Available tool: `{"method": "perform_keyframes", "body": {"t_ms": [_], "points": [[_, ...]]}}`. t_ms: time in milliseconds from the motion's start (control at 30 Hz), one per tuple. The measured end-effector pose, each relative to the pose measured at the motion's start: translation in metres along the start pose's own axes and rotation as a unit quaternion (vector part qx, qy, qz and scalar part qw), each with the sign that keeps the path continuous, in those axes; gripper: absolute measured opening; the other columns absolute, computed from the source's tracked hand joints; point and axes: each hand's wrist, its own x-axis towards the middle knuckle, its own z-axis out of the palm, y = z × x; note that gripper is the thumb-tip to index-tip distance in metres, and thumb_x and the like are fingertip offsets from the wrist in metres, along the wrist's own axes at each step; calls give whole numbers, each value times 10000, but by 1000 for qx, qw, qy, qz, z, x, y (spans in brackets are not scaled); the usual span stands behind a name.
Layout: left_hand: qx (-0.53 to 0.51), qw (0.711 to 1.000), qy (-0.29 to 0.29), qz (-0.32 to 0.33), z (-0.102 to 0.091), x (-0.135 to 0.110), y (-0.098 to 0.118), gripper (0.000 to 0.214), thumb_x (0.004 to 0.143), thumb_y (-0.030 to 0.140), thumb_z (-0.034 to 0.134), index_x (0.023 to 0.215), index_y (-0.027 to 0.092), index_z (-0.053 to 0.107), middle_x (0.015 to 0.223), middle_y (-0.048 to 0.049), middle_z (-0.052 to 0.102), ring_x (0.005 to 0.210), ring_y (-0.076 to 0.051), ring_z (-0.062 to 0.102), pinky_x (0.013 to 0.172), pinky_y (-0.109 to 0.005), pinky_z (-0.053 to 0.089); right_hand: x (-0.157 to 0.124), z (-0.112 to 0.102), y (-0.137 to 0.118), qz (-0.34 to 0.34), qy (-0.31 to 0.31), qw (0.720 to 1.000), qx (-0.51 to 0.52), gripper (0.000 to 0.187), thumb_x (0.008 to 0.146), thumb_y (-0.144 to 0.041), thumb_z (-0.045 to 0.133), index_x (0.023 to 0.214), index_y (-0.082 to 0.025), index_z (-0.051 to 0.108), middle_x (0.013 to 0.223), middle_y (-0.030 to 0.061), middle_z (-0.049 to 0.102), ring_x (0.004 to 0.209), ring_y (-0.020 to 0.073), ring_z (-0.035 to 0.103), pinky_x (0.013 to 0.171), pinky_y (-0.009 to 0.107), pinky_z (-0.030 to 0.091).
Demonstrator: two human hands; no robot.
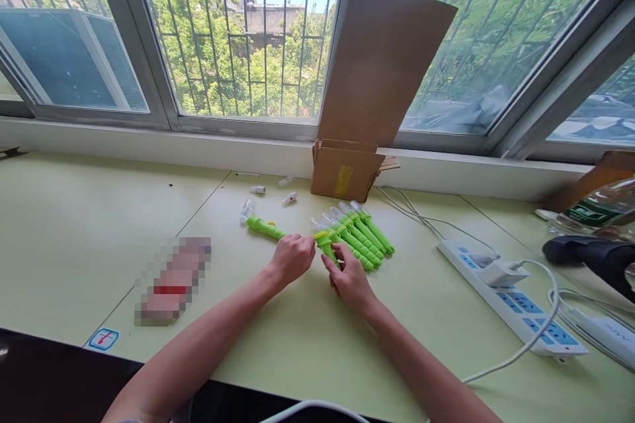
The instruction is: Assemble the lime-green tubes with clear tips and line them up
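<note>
In the head view, my right hand [350, 277] is closed around a green plastic tube [326, 246] with a yellow ring at its flared top. My left hand [294, 256] is closed in a fist, its fingertips at that yellow ring; what it pinches is hidden. Behind it lies another green ribbed tube [262, 227] with a small yellow loop, its right end hidden by the fist. A clear plastic cap [247, 210] sits at that tube's left end. Just beyond my right hand, several green tubes with clear tips [364, 238] lie side by side on the table.
Small clear and white pieces [290, 198] lie near the sill. A cardboard box [342, 172] stands against the window. To the right are a white power strip [513, 301], cables, a black object [590, 261] and a plastic bottle [600, 208]. A pixelated reddish item [176, 281] lies left.
</note>
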Motion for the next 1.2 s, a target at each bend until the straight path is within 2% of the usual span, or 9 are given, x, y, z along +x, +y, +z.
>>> {"method": "perform_keyframes", "body": {"t_ms": [233,500,800,1000,1200], "points": [[7,1000,-21,-1,0,1,-3,162,815,182,482,686,145,574,563,-56,610,541,-180,604,543,-264,417,0,2,2,2,-6,1000,-13,364,783,-493,577,992,-202,513,706,5,576,343,111,468,289,242,341],[-13,998,13,56,1,1,-14,156,758,133,489,632,158,577,529,-39,599,539,-158,598,578,-261,445,-1,3,-2,-23,-14,999,-32,339,825,-497,513,978,-195,532,701,8,569,378,109,463,381,265,386],[-6,994,-2,110,-1,2,-21,148,742,128,485,635,167,580,526,-29,587,541,-158,591,580,-269,445,1,3,-1,17,-43,999,5,355,817,-509,516,1000,-205,531,679,-5,550,346,99,448,273,228,320],[-5,998,34,59,0,4,-15,174,796,169,474,651,162,570,554,-37,608,566,-167,599,550,-261,410,5,0,6,35,-44,998,26,428,822,-535,500,1100,-210,508,743,5,558,373,101,469,253,229,353],[-18,1000,23,11,-4,4,-15,190,835,274,456,793,155,598,631,-59,633,616,-197,604,536,-275,410,5,1,6,40,-51,997,53,453,831,-542,481,1141,-213,507,763,9,553,380,103,473,262,237,365]]}}
